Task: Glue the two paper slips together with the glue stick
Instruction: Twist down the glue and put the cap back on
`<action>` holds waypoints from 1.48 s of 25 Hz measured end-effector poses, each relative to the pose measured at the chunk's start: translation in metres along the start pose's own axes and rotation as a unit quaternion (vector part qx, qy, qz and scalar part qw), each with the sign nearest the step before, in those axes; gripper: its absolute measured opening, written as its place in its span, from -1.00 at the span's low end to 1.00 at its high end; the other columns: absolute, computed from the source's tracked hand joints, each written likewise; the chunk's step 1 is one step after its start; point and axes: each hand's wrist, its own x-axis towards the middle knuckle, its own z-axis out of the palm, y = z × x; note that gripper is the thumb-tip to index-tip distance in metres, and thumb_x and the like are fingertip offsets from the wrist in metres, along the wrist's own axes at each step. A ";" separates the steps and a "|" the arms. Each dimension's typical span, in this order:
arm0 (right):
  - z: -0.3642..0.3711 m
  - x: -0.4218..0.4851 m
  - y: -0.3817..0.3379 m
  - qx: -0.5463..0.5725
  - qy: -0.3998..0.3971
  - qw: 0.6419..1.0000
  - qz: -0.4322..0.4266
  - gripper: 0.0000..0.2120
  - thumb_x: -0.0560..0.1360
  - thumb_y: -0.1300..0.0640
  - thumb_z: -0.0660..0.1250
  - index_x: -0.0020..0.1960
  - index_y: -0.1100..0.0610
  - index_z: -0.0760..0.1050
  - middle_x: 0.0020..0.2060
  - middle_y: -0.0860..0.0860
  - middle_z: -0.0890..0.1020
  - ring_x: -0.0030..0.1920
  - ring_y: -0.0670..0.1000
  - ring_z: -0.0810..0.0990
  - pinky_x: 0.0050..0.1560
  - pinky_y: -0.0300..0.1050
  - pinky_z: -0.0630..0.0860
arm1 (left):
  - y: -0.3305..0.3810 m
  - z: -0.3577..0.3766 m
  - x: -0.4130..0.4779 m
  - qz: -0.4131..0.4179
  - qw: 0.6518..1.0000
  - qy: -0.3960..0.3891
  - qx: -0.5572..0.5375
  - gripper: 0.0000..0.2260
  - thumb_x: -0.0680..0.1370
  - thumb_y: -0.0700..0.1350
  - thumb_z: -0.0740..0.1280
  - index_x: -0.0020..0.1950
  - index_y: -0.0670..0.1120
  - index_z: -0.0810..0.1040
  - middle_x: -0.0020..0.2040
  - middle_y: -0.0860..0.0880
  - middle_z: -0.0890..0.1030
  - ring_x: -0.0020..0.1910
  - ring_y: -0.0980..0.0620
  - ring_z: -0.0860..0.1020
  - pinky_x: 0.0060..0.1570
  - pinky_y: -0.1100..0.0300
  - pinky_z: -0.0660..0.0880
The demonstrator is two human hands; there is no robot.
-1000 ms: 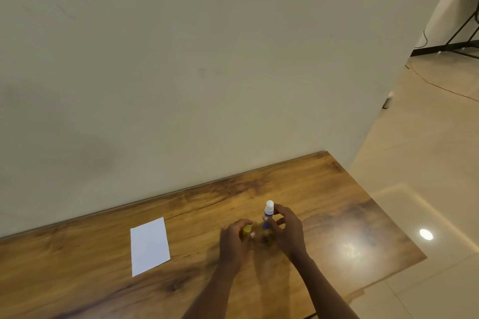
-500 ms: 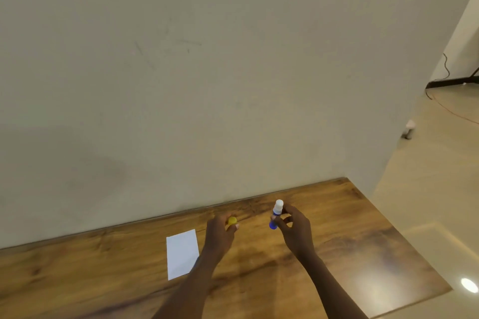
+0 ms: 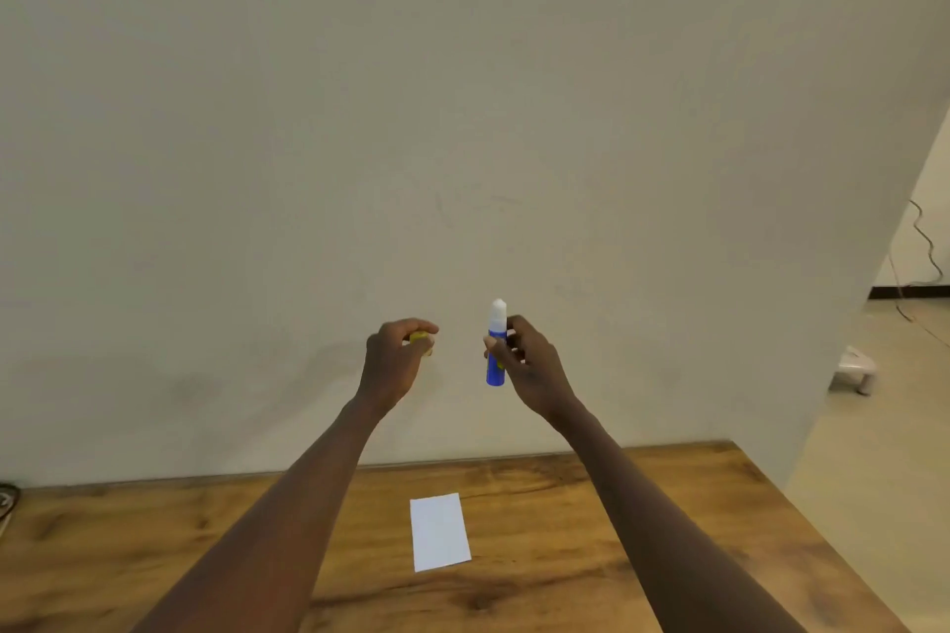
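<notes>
**Table with one slip lying on it**

The brown wooden table [image 3: 565,555], dark-grained and glossy, is filling the lower part of the view. A white slip [image 3: 440,532] is lying flat on it about midway across, nearer the back edge, its long side pointing away and turned slightly. At the far left, a dark thing [image 3: 6,499] is sitting half cut off, too unclear to identify.

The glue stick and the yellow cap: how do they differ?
The glue stick is blue with a white tip; the cap is yellow. The glue stick stands upright, mostly visible; the cap is small and mostly hidden. The right hand holds the glue stick, the left hand the cap. Both are held in the air.
</notes>
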 end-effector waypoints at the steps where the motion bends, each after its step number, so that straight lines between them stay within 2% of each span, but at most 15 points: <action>1: 0.003 0.004 -0.015 0.011 0.004 1.000 -0.006 -0.83 0.52 0.11 0.21 -0.04 0.24 0.42 -0.13 0.26 0.62 -0.15 0.21 0.56 -0.22 -0.15 0.37 | 0.011 -0.012 0.001 0.008 1.000 0.001 -0.013 -0.82 0.46 -0.28 0.23 -0.06 -0.16 0.61 -0.07 -0.15 0.64 -0.15 -0.07 0.57 -0.12 0.20 0.48; 3: 0.009 0.011 -0.039 0.033 0.014 0.999 -0.019 -0.82 0.51 0.09 0.22 -0.05 0.22 0.43 -0.15 0.25 0.62 -0.20 0.13 0.53 -0.20 -0.15 0.38 | 0.032 -0.034 0.003 0.018 0.999 0.002 -0.037 -0.80 0.48 -0.25 0.21 -0.07 -0.12 0.62 -0.10 -0.09 0.62 -0.17 -0.03 0.56 -0.19 0.28 0.44; 5: 0.016 0.016 -0.058 0.060 0.024 0.997 -0.033 -0.86 0.51 0.09 0.22 -0.08 0.18 0.42 -0.20 0.20 0.59 -0.23 0.08 0.49 -0.20 -0.15 0.38 | 0.049 -0.050 0.004 0.025 0.997 -0.015 -0.065 -0.79 0.51 -0.21 0.19 -0.03 -0.09 0.61 -0.08 -0.07 0.60 -0.12 -0.02 0.56 -0.14 0.24 0.44; 8: 0.026 0.019 -0.077 0.103 0.030 0.993 -0.046 -0.88 0.51 0.10 0.22 -0.08 0.15 0.41 -0.21 0.12 0.54 -0.25 0.02 0.46 -0.30 -0.33 0.39 | 0.067 -0.060 0.001 0.037 0.990 -0.077 -0.110 -0.81 0.54 -0.14 0.21 0.09 -0.08 0.56 -0.01 -0.08 0.58 -0.06 0.00 0.57 -0.04 0.17 0.46; 11: 0.034 0.021 -0.089 0.139 0.039 0.988 -0.050 -0.87 0.51 0.09 0.22 -0.05 0.15 0.42 -0.18 0.06 0.53 -0.27 -0.06 0.46 -0.38 -0.46 0.43 | 0.078 -0.063 0.000 0.051 0.983 -0.111 -0.137 -0.73 0.53 -0.12 0.24 0.20 -0.14 0.49 0.02 -0.07 0.57 -0.07 0.05 0.58 -0.08 0.27 0.48; 13: 0.036 0.023 -0.096 0.158 0.043 0.985 -0.057 -0.91 0.51 0.10 0.22 -0.09 0.12 0.42 -0.22 0.03 0.53 -0.28 -0.08 0.46 -0.38 -0.49 0.43 | 0.083 -0.068 0.003 0.051 0.981 -0.114 -0.150 -0.70 0.52 -0.12 0.25 0.22 -0.17 0.47 0.03 -0.11 0.57 -0.04 0.00 0.57 -0.06 0.29 0.48; 18: 0.035 0.025 -0.111 0.173 0.027 0.980 -0.097 -0.90 0.50 0.16 0.24 -0.10 0.18 0.48 -0.29 -0.02 0.53 -0.29 -0.07 0.46 -0.34 -0.46 0.43 | 0.089 -0.075 0.009 0.060 0.977 -0.121 -0.165 -0.75 0.53 -0.10 0.23 0.15 -0.17 0.52 -0.02 -0.14 0.59 -0.07 0.03 0.57 -0.16 0.41 0.53; 21: 0.041 0.019 -0.110 0.230 0.031 0.972 -0.041 -0.79 0.52 0.04 0.18 -0.07 0.17 0.49 -0.27 0.01 0.55 -0.29 -0.03 0.48 -0.30 -0.30 0.45 | 0.089 -0.075 0.010 0.054 0.976 -0.113 -0.176 -0.74 0.53 -0.10 0.23 0.12 -0.21 0.53 -0.07 -0.13 0.59 -0.08 0.00 0.54 -0.12 0.35 0.50; 23: 0.045 0.013 -0.108 0.337 0.003 0.938 0.077 -0.58 0.53 -0.13 0.06 -0.09 0.17 0.51 -0.36 0.02 0.56 -0.40 -0.05 0.49 -0.34 -0.22 0.44 | 0.091 -0.075 0.009 0.048 0.971 -0.114 -0.203 -0.77 0.53 -0.09 0.23 0.07 -0.18 0.55 -0.10 -0.08 0.58 -0.12 0.05 0.53 -0.11 0.33 0.49; 25: 0.048 0.006 -0.106 0.447 -0.044 0.873 0.191 -0.40 0.49 -0.26 -0.04 -0.24 0.19 0.53 -0.52 0.01 0.52 -0.54 -0.08 0.44 -0.48 -0.26 0.42 | 0.094 -0.076 0.009 0.047 0.967 -0.122 -0.217 -0.85 0.53 -0.08 0.22 -0.03 -0.07 0.56 -0.05 -0.10 0.57 -0.09 0.03 0.51 -0.07 0.29 0.47; 26: 0.049 0.004 -0.106 0.494 -0.058 0.840 0.218 -0.38 0.49 -0.27 -0.03 -0.29 0.20 0.52 -0.58 0.00 0.50 -0.59 -0.09 0.40 -0.55 -0.29 0.40 | 0.095 -0.076 0.009 0.049 0.968 -0.126 -0.212 -0.87 0.53 -0.09 0.22 -0.05 -0.04 0.55 -0.02 -0.11 0.56 -0.06 0.00 0.50 -0.06 0.27 0.46; 28: 0.052 0.001 -0.109 0.569 -0.060 0.788 0.227 -0.49 0.50 -0.20 0.07 -0.32 0.20 0.48 -0.63 -0.02 0.46 -0.66 -0.12 0.34 -0.65 -0.33 0.33 | 0.098 -0.076 0.009 0.051 0.970 -0.132 -0.198 -0.86 0.54 -0.09 0.21 -0.06 -0.05 0.55 -0.01 -0.14 0.55 -0.04 -0.03 0.47 -0.07 0.27 0.45; 31: 0.059 -0.001 -0.113 0.635 -0.017 0.744 0.209 -0.61 0.50 -0.09 0.18 -0.29 0.21 0.47 -0.64 -0.03 0.45 -0.68 -0.12 0.32 -0.68 -0.36 0.33 | 0.102 -0.073 0.010 0.054 0.974 -0.132 -0.179 -0.82 0.55 -0.09 0.18 -0.02 -0.13 0.54 0.00 -0.13 0.56 -0.05 -0.02 0.49 -0.07 0.29 0.45; 33: 0.066 -0.002 -0.114 0.637 0.041 0.752 0.166 -0.66 0.49 -0.05 0.20 -0.22 0.22 0.51 -0.59 -0.01 0.48 -0.63 -0.12 0.36 -0.61 -0.37 0.38 | 0.105 -0.070 0.011 0.058 0.978 -0.123 -0.159 -0.76 0.56 -0.11 0.17 0.03 -0.22 0.54 0.00 -0.14 0.56 -0.05 -0.03 0.49 -0.05 0.27 0.47; 37: 0.072 0.000 -0.114 0.448 0.225 0.863 0.064 -0.81 0.42 0.15 0.35 -0.09 0.28 0.56 -0.41 0.03 0.55 -0.43 -0.09 0.49 -0.42 -0.37 0.50 | 0.112 -0.062 0.012 0.063 0.987 -0.056 -0.134 -0.74 0.56 -0.12 0.18 0.03 -0.28 0.55 -0.09 -0.19 0.54 -0.10 -0.08 0.46 -0.03 0.15 0.47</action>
